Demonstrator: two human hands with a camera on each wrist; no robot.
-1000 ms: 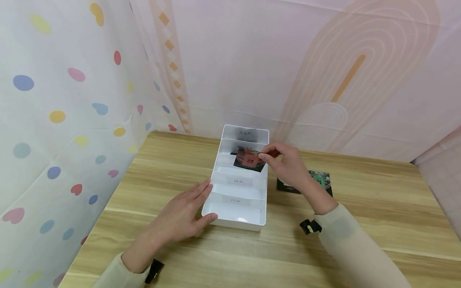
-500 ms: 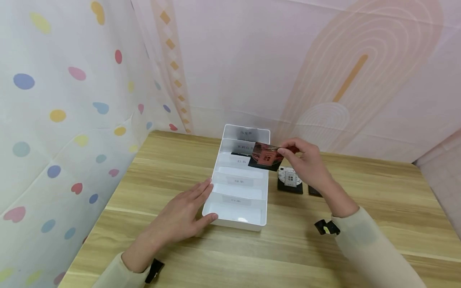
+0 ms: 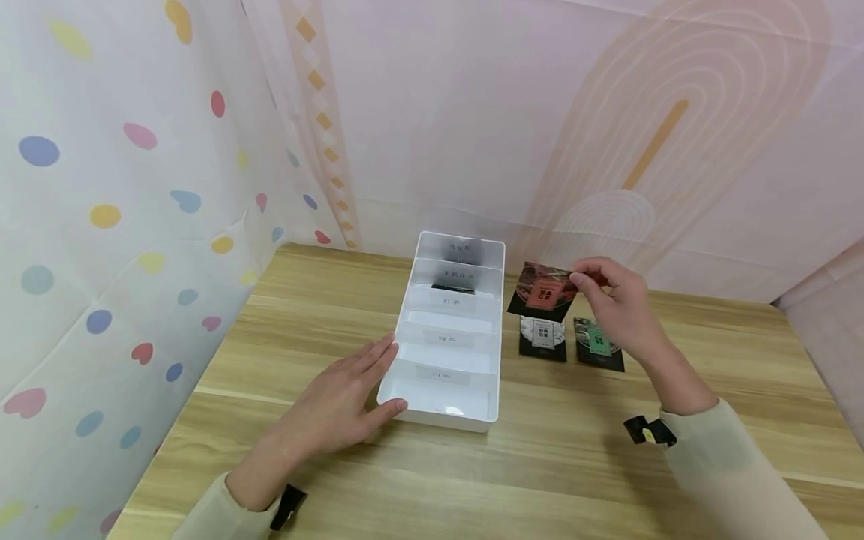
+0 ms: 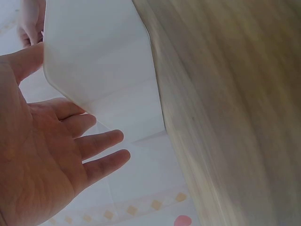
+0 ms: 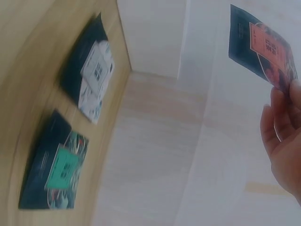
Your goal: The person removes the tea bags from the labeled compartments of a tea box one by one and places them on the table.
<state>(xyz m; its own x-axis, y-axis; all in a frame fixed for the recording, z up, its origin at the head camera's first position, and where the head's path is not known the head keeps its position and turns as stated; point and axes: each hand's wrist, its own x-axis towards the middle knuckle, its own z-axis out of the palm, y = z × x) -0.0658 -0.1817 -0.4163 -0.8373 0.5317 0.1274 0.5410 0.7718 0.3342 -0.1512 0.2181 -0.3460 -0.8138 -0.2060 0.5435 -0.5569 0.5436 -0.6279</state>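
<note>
My right hand (image 3: 617, 304) pinches a red-labelled black sachet (image 3: 542, 291) by its upper right corner, held up to the right of the white divided box (image 3: 496, 337). In the right wrist view the same red-labelled sachet (image 5: 263, 49) hangs from thumb and fingers. My left hand (image 3: 347, 397) rests along the box's near left edge, fingers extended. Its fingers and thumb touch the box rim in the left wrist view, the palm (image 4: 42, 160) facing the camera. Below the held sachet lie a white-labelled sachet (image 3: 543, 337) and a green-labelled sachet (image 3: 599, 345), side by side.
The box has several compartments with printed labels on the dividers. A dark sachet (image 3: 453, 289) shows in its second compartment from the back. Wood-grain table (image 3: 540, 480) lies under everything, with a patterned cloth (image 3: 439, 135) behind and a dotted cloth (image 3: 135, 262) at left.
My right hand has moved right with the red-labelled sachet, from over the box to beyond its right side. The white- and green-labelled sachets have come into fuller view. My left hand has stayed put.
</note>
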